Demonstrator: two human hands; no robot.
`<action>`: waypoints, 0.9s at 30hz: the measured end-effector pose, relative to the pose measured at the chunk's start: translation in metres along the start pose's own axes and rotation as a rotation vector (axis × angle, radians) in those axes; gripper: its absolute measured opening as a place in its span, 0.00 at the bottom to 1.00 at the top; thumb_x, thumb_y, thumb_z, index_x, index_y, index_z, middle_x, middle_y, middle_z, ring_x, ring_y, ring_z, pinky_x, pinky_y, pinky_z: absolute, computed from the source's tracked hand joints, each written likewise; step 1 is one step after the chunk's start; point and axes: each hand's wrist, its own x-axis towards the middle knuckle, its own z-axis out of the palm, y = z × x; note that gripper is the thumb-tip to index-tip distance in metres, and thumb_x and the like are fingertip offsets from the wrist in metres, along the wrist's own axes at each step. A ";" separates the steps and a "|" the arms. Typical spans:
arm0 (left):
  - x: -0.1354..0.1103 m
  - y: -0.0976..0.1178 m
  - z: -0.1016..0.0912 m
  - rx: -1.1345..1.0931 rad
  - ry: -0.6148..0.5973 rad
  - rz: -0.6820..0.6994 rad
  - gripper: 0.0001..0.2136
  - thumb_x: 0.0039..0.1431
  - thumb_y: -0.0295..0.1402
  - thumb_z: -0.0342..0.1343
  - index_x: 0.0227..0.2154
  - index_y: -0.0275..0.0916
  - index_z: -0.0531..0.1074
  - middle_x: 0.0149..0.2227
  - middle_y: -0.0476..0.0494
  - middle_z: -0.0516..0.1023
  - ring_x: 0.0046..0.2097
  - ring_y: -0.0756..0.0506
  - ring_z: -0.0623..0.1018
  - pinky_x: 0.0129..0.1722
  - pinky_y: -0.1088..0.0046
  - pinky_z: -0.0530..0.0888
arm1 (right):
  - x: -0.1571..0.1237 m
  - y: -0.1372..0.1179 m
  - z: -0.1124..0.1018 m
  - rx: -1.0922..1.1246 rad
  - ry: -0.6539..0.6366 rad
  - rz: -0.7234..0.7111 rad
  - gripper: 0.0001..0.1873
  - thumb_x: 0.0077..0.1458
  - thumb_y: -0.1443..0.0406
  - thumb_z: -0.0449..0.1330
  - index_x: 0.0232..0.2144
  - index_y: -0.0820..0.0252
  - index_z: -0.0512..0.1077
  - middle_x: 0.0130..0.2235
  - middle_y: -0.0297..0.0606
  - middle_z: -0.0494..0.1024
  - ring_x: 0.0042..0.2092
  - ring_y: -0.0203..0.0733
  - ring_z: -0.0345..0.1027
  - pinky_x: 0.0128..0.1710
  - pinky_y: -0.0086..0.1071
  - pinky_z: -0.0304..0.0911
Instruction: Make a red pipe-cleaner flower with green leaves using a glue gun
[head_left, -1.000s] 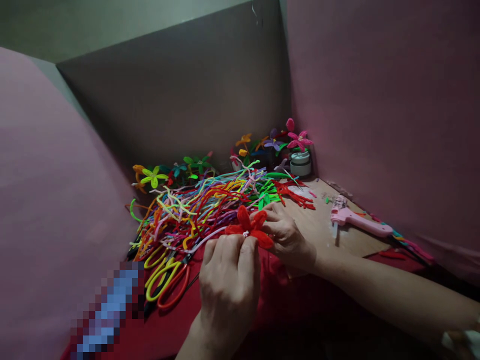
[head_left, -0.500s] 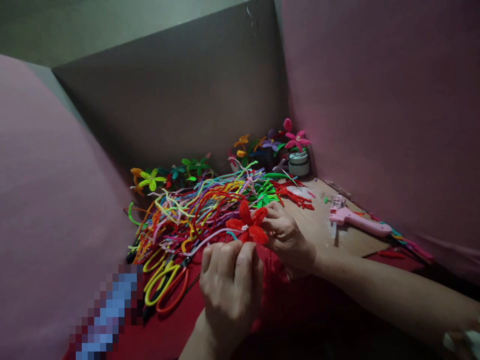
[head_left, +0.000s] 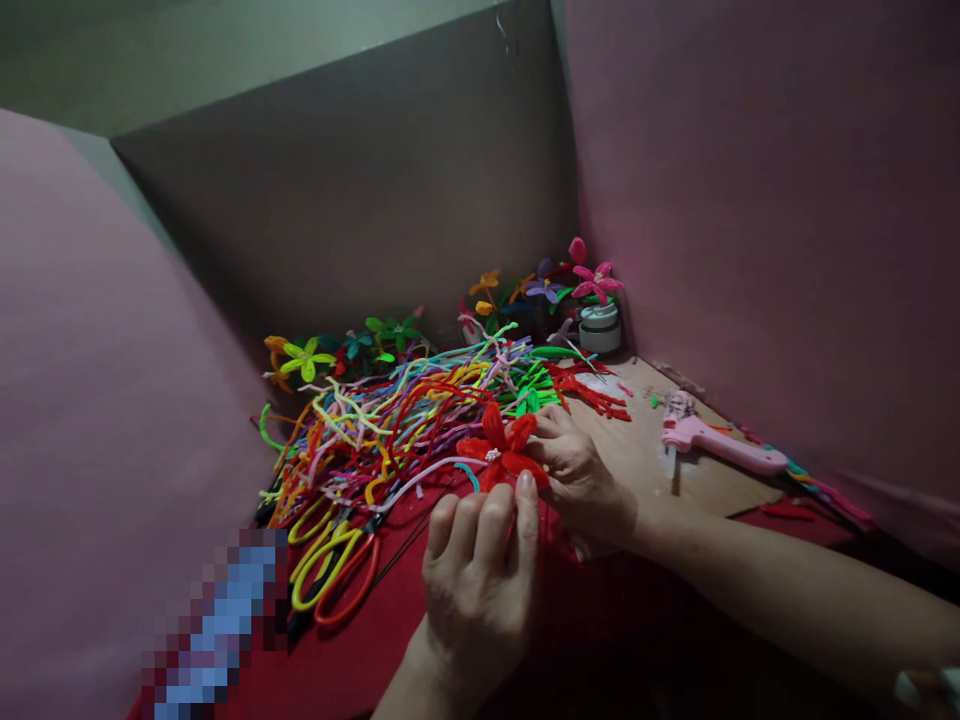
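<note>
A red pipe-cleaner flower (head_left: pixel 492 425) with a white beaded centre faces me above the table. Behind its right side is my right hand (head_left: pixel 581 470), closed on the flower; its fingertips are partly hidden by the petals. My left hand (head_left: pixel 480 570) is just below, fingers curled, and it pinches the lower right petal between thumb and index finger. Just beyond the flower lies a heap of many-coloured pipe cleaners (head_left: pixel 420 400). Green pipe-cleaner pieces (head_left: pixel 529 398) show near my right fingers.
Yellow-handled pliers (head_left: pixel 324 570) and a red-handled pair (head_left: pixel 352 590) lie at left on the red cloth (head_left: pixel 405 640). A pink glue gun (head_left: pixel 720 447) rests on a board (head_left: pixel 630 450) at right. Finished flowers (head_left: pixel 304 358) and a pale round container (head_left: pixel 599 328) stand behind, between pink side panels.
My left hand has shifted right and its index finger has come up from the bottom petal to the lower right petal. My right hand keeps its hold on the flower.
</note>
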 end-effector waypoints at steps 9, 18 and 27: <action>0.007 -0.006 -0.008 -0.055 -0.084 0.034 0.14 0.51 0.23 0.54 0.42 0.29 0.72 0.34 0.36 0.74 0.34 0.42 0.69 0.37 0.62 0.65 | -0.001 0.001 0.002 0.069 -0.011 0.049 0.14 0.57 0.57 0.54 0.30 0.56 0.76 0.32 0.38 0.73 0.35 0.41 0.55 0.39 0.38 0.54; 0.006 -0.009 -0.009 -0.089 -0.099 0.046 0.13 0.51 0.24 0.54 0.42 0.30 0.72 0.34 0.36 0.74 0.35 0.42 0.69 0.38 0.62 0.65 | 0.000 0.000 0.006 0.267 -0.019 0.151 0.10 0.56 0.61 0.56 0.30 0.55 0.76 0.34 0.37 0.73 0.37 0.40 0.61 0.40 0.37 0.57; 0.002 -0.013 -0.009 -0.174 0.024 -0.005 0.16 0.51 0.21 0.54 0.44 0.34 0.69 0.44 0.35 0.73 0.45 0.41 0.70 0.45 0.61 0.66 | 0.003 0.001 0.004 0.371 -0.027 0.138 0.10 0.55 0.60 0.57 0.28 0.55 0.77 0.35 0.37 0.75 0.38 0.39 0.63 0.42 0.38 0.57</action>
